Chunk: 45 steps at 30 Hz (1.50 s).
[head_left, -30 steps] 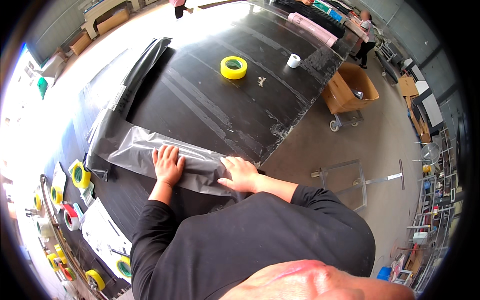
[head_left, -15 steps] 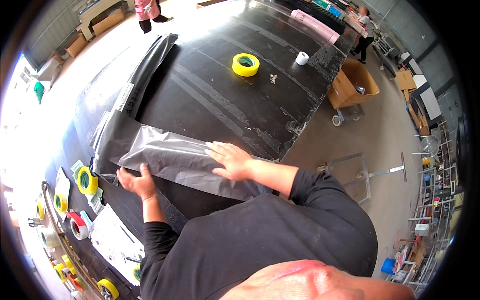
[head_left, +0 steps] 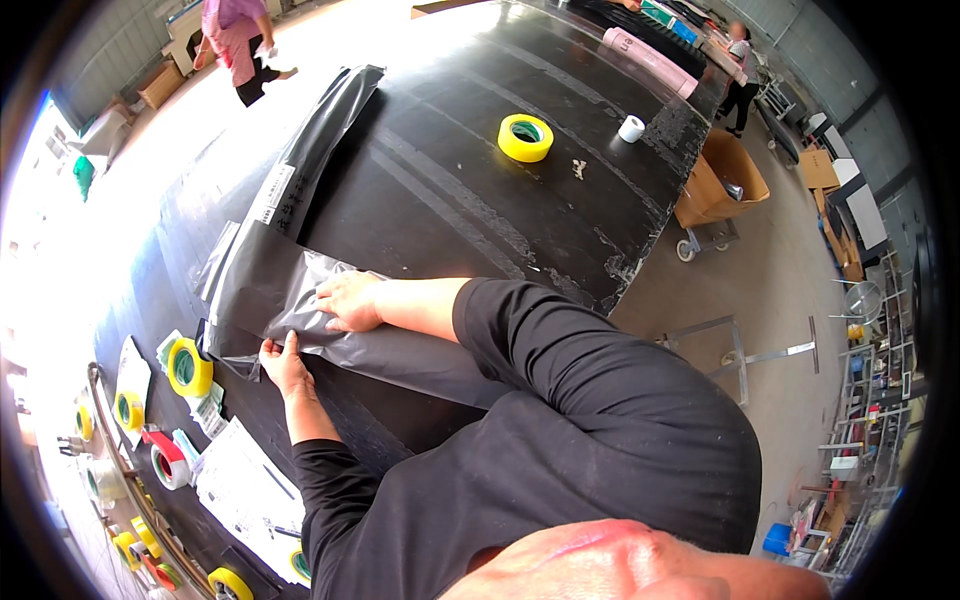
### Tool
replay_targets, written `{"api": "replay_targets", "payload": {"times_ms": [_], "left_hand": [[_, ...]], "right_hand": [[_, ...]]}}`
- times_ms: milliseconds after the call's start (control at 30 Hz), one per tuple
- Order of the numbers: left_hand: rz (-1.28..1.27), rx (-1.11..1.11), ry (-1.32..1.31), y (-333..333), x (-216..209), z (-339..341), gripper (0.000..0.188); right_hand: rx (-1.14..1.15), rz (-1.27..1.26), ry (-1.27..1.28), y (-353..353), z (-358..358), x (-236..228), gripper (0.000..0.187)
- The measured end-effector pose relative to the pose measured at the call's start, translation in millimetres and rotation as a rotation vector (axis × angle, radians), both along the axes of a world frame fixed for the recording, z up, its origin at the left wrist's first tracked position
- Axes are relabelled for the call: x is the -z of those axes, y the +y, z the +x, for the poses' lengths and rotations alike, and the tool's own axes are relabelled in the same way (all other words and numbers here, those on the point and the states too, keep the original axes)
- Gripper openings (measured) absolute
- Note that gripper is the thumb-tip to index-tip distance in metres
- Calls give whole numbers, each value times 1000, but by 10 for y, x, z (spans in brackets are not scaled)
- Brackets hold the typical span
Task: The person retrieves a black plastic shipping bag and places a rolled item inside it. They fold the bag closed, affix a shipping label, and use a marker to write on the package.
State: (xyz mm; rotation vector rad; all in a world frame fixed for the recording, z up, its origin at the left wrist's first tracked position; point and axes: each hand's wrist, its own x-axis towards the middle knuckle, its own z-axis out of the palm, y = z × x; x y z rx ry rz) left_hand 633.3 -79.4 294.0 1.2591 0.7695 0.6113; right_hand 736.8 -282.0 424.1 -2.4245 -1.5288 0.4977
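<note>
A wide, creased grey plastic bag (head_left: 240,295) lies across the black table in front of me. My right hand (head_left: 350,300) rests flat on its upper side, fingers stretched toward the left. At the bag's near edge is my left hand (head_left: 288,368), its thumb and fingertips drawn together on the plastic. A long, narrow grey plastic-wrapped bundle (head_left: 325,135) with a white label (head_left: 273,195) runs away from the bag's left end toward the far side. My right forearm and sleeve hide part of the bag.
On the table (head_left: 440,190) are a yellow tape roll (head_left: 526,138), a small white roll (head_left: 631,128) and a pink roll (head_left: 650,62). More tape rolls (head_left: 189,367) and papers (head_left: 245,480) lie at the left. A cardboard box (head_left: 715,180) stands on a trolley at right; people (head_left: 235,40) are beyond.
My right hand has slid left along the bag, toward my left hand. My left hand's spread fingers have come together at the bag's near edge. The person at far left has moved closer.
</note>
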Motion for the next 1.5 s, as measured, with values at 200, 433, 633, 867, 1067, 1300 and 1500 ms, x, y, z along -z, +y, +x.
{"api": "replay_targets", "payload": {"times_ms": [200,433,633,867,1067,1300,1500], "left_hand": [[-61,27,-177,-64,52,3,61],[-280,56,-246,95,-95,76,42],[-252,160,-242,253,-172,184,32],[-35,290,-229,298,-328,249,30],[755,512,-169,36,-562,178,33],[1357,644,-128,-111,-610,97,43],[1493,859,-5,-427,-1017,-11,46]], "right_hand": [[-102,178,-168,117,28,261,53],[-144,79,-253,400,49,176,35],[-78,56,-202,527,67,206,36],[145,264,-23,539,244,384,34],[234,192,4,516,398,519,31],[697,670,456,445,758,520,28],[527,852,1159,100,1069,83,54]]}}
